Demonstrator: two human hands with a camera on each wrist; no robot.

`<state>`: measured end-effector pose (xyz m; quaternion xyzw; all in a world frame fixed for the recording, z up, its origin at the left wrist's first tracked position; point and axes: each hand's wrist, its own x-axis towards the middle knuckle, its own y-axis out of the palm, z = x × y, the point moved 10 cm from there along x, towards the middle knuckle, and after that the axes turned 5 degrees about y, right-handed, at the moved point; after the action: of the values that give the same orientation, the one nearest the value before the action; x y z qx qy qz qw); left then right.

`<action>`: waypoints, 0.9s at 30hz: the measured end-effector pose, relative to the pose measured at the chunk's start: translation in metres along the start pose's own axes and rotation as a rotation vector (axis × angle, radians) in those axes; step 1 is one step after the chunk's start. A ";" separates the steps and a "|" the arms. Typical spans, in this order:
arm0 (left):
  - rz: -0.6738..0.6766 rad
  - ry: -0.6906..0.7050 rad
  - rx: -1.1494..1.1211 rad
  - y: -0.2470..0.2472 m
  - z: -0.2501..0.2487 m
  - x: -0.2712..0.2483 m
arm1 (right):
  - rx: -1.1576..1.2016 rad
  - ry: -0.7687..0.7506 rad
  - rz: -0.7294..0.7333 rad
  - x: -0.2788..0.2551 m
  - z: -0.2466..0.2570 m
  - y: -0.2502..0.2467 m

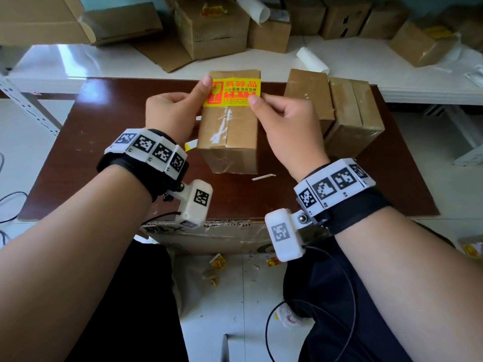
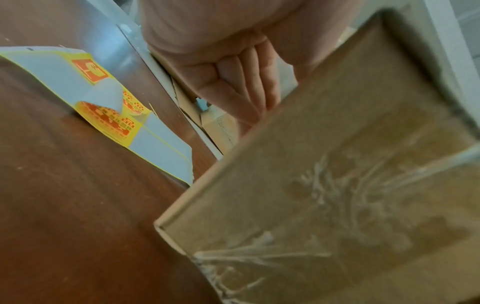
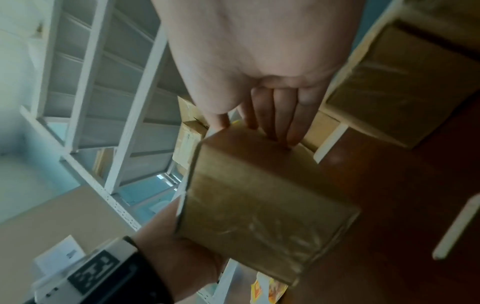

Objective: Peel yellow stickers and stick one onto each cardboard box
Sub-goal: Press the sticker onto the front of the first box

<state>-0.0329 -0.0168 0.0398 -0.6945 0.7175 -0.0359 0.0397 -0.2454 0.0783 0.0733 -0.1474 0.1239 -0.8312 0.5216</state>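
Rectangular yellow sticker with red print (image 1: 232,92): lies across far end of taped brown cardboard box (image 1: 229,131) on dark brown tabletop (image 1: 109,142), stretched between both hands. Left hand (image 1: 173,113) pinches left edge; right hand (image 1: 283,124) pinches right edge, other fingers curled.

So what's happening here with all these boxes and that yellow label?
A person is sticking a yellow sticker across the top of a cardboard box on a brown table. The left hand pinches its left end, the right hand its right end. Two more boxes wait beside it without stickers on the faces in view, and a sticker sheet lies at left.
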 end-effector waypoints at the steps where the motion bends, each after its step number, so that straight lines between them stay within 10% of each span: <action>1: 0.010 -0.034 0.012 0.002 0.006 0.002 | -0.009 0.022 -0.008 0.003 -0.006 0.004; 13: 0.152 -0.182 0.195 0.025 0.027 0.001 | -0.148 0.358 0.245 0.013 -0.063 0.041; 27: 0.027 -0.266 -0.011 -0.028 0.029 0.006 | 0.108 0.362 0.136 -0.001 -0.065 -0.005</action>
<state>-0.0019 -0.0234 0.0138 -0.6838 0.7152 0.0611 0.1312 -0.2736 0.0848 0.0150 0.0414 0.1807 -0.8123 0.5530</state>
